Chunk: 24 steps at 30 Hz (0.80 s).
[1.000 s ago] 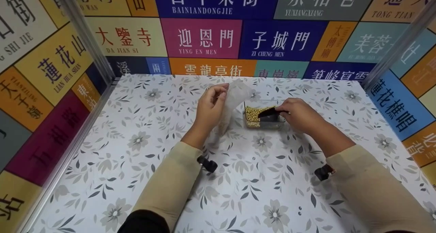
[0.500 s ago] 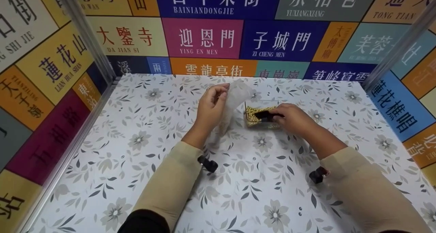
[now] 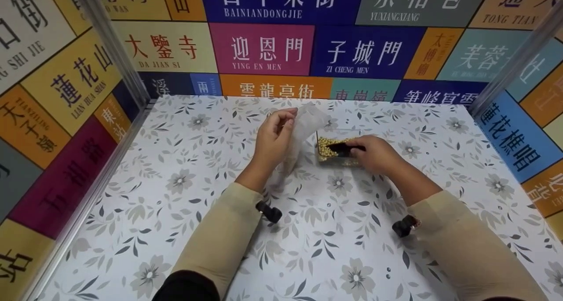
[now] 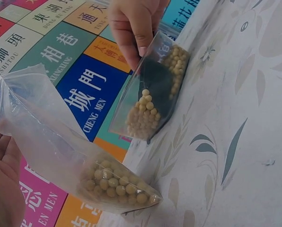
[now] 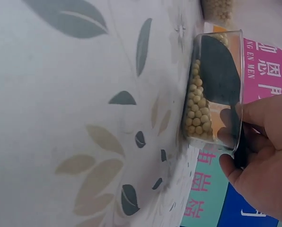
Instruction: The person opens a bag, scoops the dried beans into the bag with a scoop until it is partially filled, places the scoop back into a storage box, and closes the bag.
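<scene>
My left hand (image 3: 273, 136) pinches the upper edge of a clear zip-lock bag (image 4: 51, 127), which hangs slanted with its lower corner at the tabletop. Round yellow beans (image 4: 115, 184), like soybeans, fill that corner. To the right of the bag stands a clear rectangular box (image 4: 118, 118) holding more of these beans (image 5: 196, 111). My right hand (image 3: 374, 153) grips the handle of a black scoop (image 5: 219, 71). Its blade lies inside the box among the beans, and some beans sit at its front edge in the left wrist view. Part of the handle is hidden by my fingers.
The table (image 3: 308, 252) has a white cover printed with grey flowers and leaves. Panels with coloured street-name signs (image 3: 259, 50) rise behind it and on both sides. Each sleeve carries a small black wrist camera (image 3: 269, 212).
My right hand has moved left and slightly toward me, pushing the scoop further left into the beans. My left hand and the bag have stayed nearly still.
</scene>
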{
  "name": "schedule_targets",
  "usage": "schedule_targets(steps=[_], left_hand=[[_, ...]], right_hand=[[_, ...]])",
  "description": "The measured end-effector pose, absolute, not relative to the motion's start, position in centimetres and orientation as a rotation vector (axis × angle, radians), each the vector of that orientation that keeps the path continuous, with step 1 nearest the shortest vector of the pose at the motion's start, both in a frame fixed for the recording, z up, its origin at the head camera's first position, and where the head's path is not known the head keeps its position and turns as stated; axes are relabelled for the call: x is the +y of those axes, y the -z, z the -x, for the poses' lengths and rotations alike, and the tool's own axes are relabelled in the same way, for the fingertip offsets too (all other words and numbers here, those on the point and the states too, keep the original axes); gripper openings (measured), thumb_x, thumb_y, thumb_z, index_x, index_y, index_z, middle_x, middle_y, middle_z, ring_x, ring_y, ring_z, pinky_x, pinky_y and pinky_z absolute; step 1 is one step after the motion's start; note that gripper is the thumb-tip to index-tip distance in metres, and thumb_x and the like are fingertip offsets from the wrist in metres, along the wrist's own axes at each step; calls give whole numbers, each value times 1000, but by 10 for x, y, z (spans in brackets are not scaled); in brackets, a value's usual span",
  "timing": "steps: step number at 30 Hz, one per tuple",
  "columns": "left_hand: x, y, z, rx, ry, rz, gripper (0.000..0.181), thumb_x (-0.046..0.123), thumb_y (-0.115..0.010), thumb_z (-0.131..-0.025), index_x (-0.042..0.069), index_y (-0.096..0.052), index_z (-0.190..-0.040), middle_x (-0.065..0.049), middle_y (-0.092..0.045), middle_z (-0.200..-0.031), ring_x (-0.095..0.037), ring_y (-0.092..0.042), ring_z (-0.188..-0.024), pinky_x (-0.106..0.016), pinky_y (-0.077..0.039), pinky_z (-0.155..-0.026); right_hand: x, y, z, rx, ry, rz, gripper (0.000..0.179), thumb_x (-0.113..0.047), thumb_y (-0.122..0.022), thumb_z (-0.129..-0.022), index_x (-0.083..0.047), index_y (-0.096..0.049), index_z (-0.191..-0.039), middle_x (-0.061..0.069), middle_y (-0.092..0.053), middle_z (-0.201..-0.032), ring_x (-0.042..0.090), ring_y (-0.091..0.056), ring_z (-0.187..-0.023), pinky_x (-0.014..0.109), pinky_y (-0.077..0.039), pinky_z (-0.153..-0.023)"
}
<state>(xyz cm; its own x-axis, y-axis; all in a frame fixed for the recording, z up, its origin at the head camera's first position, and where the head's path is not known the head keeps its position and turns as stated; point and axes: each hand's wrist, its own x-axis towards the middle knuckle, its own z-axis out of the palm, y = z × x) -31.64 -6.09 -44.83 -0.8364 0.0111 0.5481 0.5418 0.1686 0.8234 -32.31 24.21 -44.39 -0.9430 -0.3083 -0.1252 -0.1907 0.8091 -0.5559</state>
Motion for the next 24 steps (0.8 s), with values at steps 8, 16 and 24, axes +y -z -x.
schedule_targets(steps=[8,16,24], left_hand=[[-60,449,317,-2034,1726,520,16,14,-58,-110,4,-67,-117,-6,-71,-139,-15,-66,-132,-29,-56,-109],[-60,448,317,-2025,1731,521,15,13,-58,-110,4,-68,-116,-7,-72,-138,-15,-67,-131,-29,-57,-108],[-60,449,317,-2007,1743,525,13,11,-59,-109,4,-68,-115,-8,-72,-138,-18,-67,-130,-30,-57,-108]], right_hand=[[243,454,320,2793,909,381,42,-18,-49,-114,-10,-57,-154,22,-52,-158,43,-51,-145,61,-45,-115],[247,458,318,2806,1006,382,40,-18,-51,-114,-12,-60,-152,20,-57,-152,39,-57,-134,55,-47,-106],[251,457,315,2787,1081,387,40,-18,-52,-113,-12,-60,-151,19,-53,-158,40,-53,-143,53,-47,-109]])
